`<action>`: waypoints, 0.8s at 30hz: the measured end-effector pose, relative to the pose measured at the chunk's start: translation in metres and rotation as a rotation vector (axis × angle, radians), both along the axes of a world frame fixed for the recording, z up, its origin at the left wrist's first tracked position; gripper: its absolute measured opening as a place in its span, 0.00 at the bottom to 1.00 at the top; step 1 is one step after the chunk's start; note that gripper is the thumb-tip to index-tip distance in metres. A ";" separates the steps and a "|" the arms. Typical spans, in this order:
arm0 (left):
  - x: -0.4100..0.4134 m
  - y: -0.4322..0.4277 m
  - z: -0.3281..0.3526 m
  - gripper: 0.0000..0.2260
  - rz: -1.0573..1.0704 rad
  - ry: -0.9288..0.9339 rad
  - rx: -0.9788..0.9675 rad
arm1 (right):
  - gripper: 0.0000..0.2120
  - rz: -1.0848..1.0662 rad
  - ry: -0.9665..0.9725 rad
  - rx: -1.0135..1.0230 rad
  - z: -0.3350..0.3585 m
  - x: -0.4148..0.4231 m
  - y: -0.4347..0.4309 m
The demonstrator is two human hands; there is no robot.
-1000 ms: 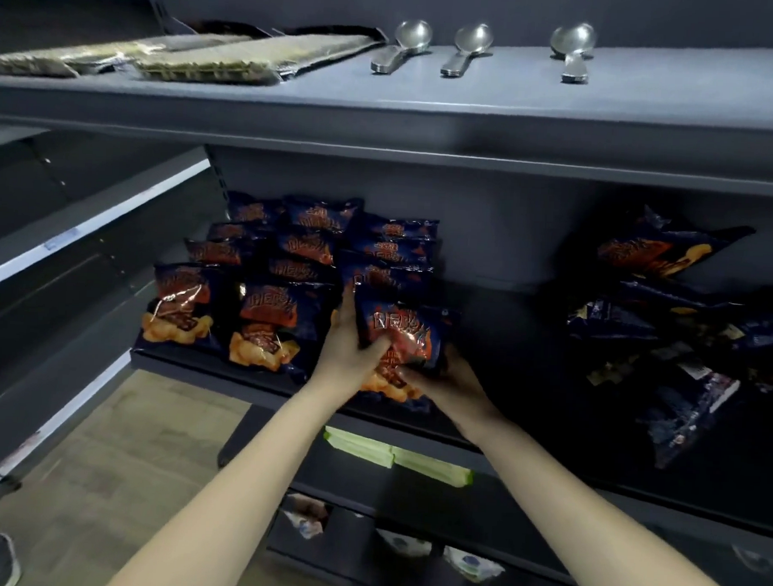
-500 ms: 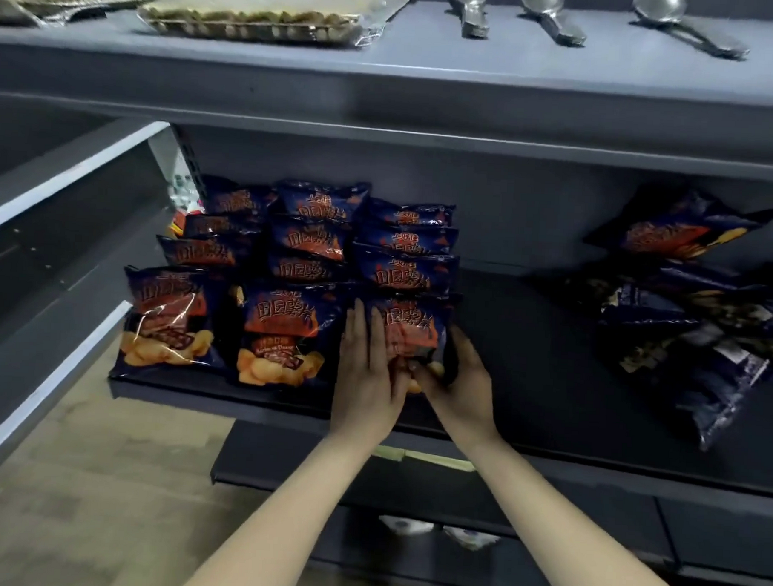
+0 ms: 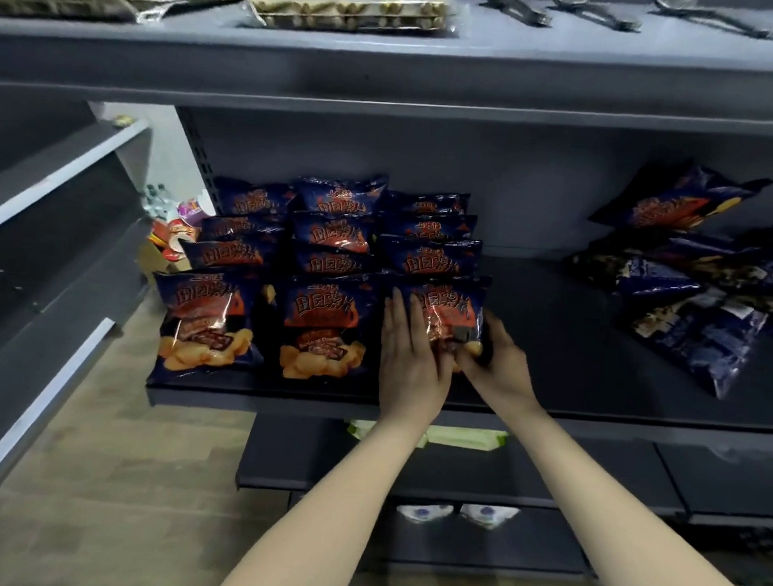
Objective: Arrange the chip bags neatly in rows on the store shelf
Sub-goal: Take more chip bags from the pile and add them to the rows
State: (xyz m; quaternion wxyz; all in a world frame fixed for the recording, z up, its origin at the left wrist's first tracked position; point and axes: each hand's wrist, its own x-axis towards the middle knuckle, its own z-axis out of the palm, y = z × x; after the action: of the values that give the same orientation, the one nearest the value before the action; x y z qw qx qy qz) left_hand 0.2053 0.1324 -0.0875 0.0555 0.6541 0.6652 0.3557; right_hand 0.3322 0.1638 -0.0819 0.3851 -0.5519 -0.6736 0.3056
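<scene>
Dark blue chip bags with orange print stand in three rows on the left of the dark shelf (image 3: 551, 344). The front bag of the right row (image 3: 450, 304) has both my hands on it. My left hand (image 3: 410, 360) lies flat with straight fingers against the bag's left side. My right hand (image 3: 499, 364) grips its lower right corner, thumb on the front. Front bags of the left row (image 3: 206, 320) and middle row (image 3: 325, 330) stand beside it. A loose heap of chip bags (image 3: 695, 288) lies at the shelf's right.
The upper shelf (image 3: 385, 71) overhangs closely, carrying flat snack packs (image 3: 348, 12) and metal spoons (image 3: 592, 14). Green packets (image 3: 462, 438) lie on the shelf below. A side shelving unit (image 3: 45, 255) stands on the left, with cups and a box (image 3: 174, 239) behind it.
The bag in my hands has gone down to stand upright at the front of the right row. My left hand flattened against it. The view has moved closer.
</scene>
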 end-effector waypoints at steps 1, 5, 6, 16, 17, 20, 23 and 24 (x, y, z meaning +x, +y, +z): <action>-0.001 0.000 0.001 0.33 -0.006 -0.001 -0.007 | 0.33 -0.019 -0.010 0.021 0.000 -0.001 -0.001; -0.002 0.001 0.001 0.34 -0.034 -0.008 -0.011 | 0.32 -0.089 -0.013 0.081 0.001 -0.005 -0.008; -0.002 0.000 0.001 0.34 -0.039 -0.012 -0.007 | 0.30 -0.094 -0.019 0.092 0.001 -0.005 -0.009; 0.001 -0.030 -0.014 0.29 -0.321 0.090 0.171 | 0.32 -0.158 0.162 -0.045 0.007 0.006 -0.014; 0.007 -0.033 -0.012 0.29 -0.343 0.087 0.171 | 0.29 -0.160 0.217 -0.054 0.008 0.006 -0.014; 0.028 -0.036 0.000 0.26 -0.426 0.033 0.207 | 0.22 -0.164 0.378 -0.076 0.012 0.012 -0.017; 0.053 -0.032 0.016 0.26 -0.461 -0.078 0.230 | 0.17 -0.211 0.454 -0.028 0.014 0.034 -0.024; 0.063 -0.030 0.021 0.26 -0.460 -0.121 0.229 | 0.17 -0.234 0.436 0.011 0.014 0.045 -0.028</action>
State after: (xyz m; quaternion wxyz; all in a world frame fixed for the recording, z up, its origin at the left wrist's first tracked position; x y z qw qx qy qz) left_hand 0.2682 0.1027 -0.0665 0.1002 0.7676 0.4500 0.4452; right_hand 0.3775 0.1361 -0.0680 0.5572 -0.5450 -0.5075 0.3672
